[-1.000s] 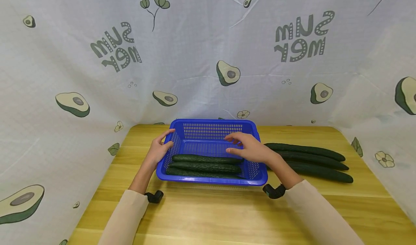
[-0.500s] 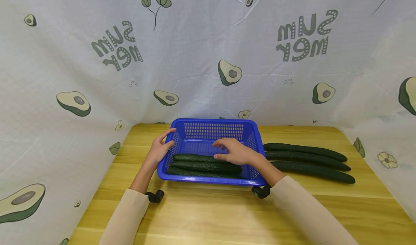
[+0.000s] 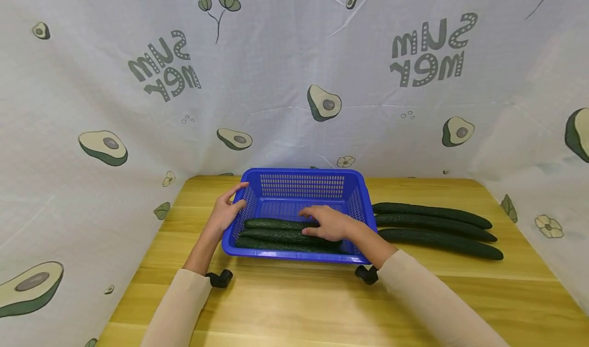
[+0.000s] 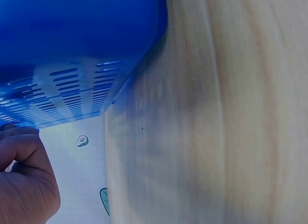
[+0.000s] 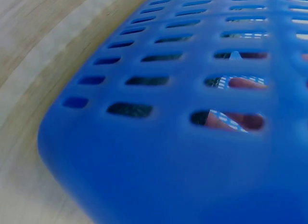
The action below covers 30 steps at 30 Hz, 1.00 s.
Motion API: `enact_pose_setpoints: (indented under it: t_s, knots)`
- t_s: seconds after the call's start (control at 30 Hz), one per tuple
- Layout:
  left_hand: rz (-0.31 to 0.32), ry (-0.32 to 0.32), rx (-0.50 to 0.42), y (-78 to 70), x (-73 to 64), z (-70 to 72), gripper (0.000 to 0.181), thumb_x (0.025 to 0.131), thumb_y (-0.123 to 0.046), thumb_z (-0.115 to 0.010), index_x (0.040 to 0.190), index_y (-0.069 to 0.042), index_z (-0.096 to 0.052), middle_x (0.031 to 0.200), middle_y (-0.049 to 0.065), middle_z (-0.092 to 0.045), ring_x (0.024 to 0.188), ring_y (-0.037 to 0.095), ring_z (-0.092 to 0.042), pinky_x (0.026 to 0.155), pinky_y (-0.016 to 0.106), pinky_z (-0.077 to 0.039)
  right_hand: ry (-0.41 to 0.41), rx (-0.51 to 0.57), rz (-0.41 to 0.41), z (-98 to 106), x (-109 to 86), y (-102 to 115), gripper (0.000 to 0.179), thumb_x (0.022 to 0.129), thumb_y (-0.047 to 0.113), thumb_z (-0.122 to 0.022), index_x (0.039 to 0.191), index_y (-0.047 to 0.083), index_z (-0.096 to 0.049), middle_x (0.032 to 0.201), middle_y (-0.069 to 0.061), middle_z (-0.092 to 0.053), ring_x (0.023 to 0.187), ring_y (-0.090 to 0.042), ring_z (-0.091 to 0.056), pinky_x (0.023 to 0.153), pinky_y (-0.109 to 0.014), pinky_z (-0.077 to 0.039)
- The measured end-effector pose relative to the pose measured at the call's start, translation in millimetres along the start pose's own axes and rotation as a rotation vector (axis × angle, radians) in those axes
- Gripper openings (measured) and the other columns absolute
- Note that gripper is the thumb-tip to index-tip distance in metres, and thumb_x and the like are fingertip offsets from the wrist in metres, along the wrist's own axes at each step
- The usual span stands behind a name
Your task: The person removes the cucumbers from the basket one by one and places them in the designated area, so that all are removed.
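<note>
Three bumpy green cucumbers [image 3: 273, 235] partly hidden beneath the right hand [image 3: 329, 223], its thumb and fingers parted, contact unclear, left hand [image 3: 224, 213] gripping slotted blue plastic basket [image 3: 296, 256], wood-grain worktop [image 3: 294, 306]

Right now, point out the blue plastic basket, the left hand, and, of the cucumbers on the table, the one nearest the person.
Blue plastic basket [image 3: 294, 256], head view: front rim.
Left hand [image 3: 225, 212], head view: near the thumb's base.
Nearest cucumber [image 3: 442, 239], head view: middle of its length.
</note>
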<state>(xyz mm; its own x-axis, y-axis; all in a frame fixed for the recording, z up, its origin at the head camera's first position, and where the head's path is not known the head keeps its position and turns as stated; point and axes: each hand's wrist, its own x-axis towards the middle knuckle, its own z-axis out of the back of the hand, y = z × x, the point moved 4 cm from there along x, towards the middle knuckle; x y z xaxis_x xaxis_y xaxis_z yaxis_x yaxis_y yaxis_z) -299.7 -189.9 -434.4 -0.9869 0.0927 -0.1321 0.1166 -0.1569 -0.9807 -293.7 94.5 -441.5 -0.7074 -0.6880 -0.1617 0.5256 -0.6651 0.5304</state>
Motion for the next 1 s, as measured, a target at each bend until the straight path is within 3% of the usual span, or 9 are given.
enact_pose_setpoints:
  t_s: [0.17, 0.33, 0.47, 0.57, 0.83, 1.0]
  knots:
    - [0.003, 0.003, -0.021, 3.5, 2.0, -0.7, 0.061, 0.097, -0.005, -0.057, 0.155, -0.019, -0.048, 0.142, 0.030, -0.058, 0.099, 0.042, -0.071, 0.067, 0.035, -0.061, 0.063, -0.023, -0.039, -3.6, -2.3, -1.2, 0.055, 0.106, 0.033, -0.057, 0.152, 0.004, -0.048, 0.150, -0.016, -0.055, 0.140, -0.035, -0.051, 0.114, -0.053, -0.042]
    - [-0.001, 0.005, -0.024, 5.1, 2.0, -0.8, 0.061, 0.097, -0.005, -0.056, 0.155, -0.018, -0.048, 0.139, 0.031, -0.059, 0.085, 0.031, -0.072, 0.063, 0.032, -0.060, 0.095, -0.047, -0.052, -6.1, -1.2, -1.1, 0.055, 0.105, 0.034, -0.057, 0.151, 0.004, -0.049, 0.155, -0.020, -0.048, 0.148, -0.041, -0.039, 0.120, -0.057, -0.034]
    - [0.000, 0.002, -0.020, 5.6, 0.9, -0.4, 0.061, 0.097, -0.005, -0.056, 0.155, -0.019, -0.048, 0.139, 0.031, -0.059, 0.079, 0.027, -0.070, 0.062, 0.032, -0.059, 0.068, -0.036, -0.048, -5.4, 0.0, -0.9, 0.052, 0.102, 0.034, -0.062, 0.145, 0.006, -0.056, 0.142, -0.021, -0.055, 0.137, -0.041, -0.050, 0.112, -0.056, -0.042]
    - [0.005, -0.004, -0.017, 5.7, 0.4, 0.2, 0.060, 0.097, -0.005, -0.056, 0.155, -0.020, -0.049, 0.140, 0.029, -0.058, 0.085, 0.031, -0.071, 0.064, 0.034, -0.060, 0.045, -0.020, -0.025, -4.8, 1.3, -0.3, 0.049, 0.101, 0.032, -0.065, 0.141, 0.005, -0.059, 0.132, -0.017, -0.060, 0.126, -0.036, -0.057, 0.105, -0.054, -0.047]
    - [0.008, -0.002, -0.015, 3.5, -1.0, 0.4, 0.060, 0.097, -0.007, -0.056, 0.155, -0.021, -0.048, 0.142, 0.029, -0.057, 0.087, 0.032, -0.071, 0.065, 0.036, -0.060, 0.022, 0.056, -0.059, -4.5, 3.4, -1.9, 0.036, 0.102, 0.022, -0.063, 0.135, 0.007, -0.060, 0.133, -0.016, -0.064, 0.130, -0.036, -0.057, 0.106, -0.052, -0.048]
    - [0.000, -0.004, -0.010, 9.3, 6.4, 1.5, 0.062, 0.096, -0.007, -0.056, 0.156, -0.021, -0.047, 0.135, 0.033, -0.060, 0.079, 0.028, -0.070, 0.063, 0.035, -0.059, 0.011, 0.026, -0.063, -5.1, 5.8, -1.0, 0.038, 0.105, 0.024, -0.058, 0.138, 0.004, -0.060, 0.135, -0.018, -0.065, 0.131, -0.036, -0.058, 0.106, -0.052, -0.049]
